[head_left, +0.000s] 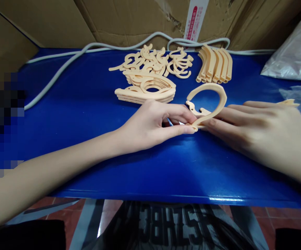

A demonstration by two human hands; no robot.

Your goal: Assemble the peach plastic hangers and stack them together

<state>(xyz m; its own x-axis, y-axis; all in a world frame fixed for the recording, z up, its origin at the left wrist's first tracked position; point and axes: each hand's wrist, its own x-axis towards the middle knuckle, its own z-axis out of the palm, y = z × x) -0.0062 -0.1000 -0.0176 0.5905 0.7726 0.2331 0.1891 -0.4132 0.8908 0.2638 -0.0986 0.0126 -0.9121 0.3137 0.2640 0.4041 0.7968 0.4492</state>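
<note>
A blue desk [88, 146] stands against a wall of cardboard boxes [129, 17], with a red tiled floor showing below its near edge.

Toward the near middle of the desk the left hand [152, 125] and the right hand [257, 132] meet over one peach plastic hook piece [212, 100]. The left hand pinches its lower end between thumb and forefinger; the right hand's fingers press against the same end from the other side, so both grasp it. The piece stands tilted, its curved loop rising up and away from the fingertips toward the far edge, its straight stem running roughly left to right between the two hands. Both hands are equally close; neither has to reach.

Just beyond the left hand lies a flat stack of hanger bodies [145, 90], touching nothing in hand. Farther back sits a loose heap of small hooks [160, 60], and to its right a row of curved arm pieces [214, 66]. A grey cable [61, 69] snakes along the far edge. Clear plastic bags [293, 52] rest at the far right corner.
</note>
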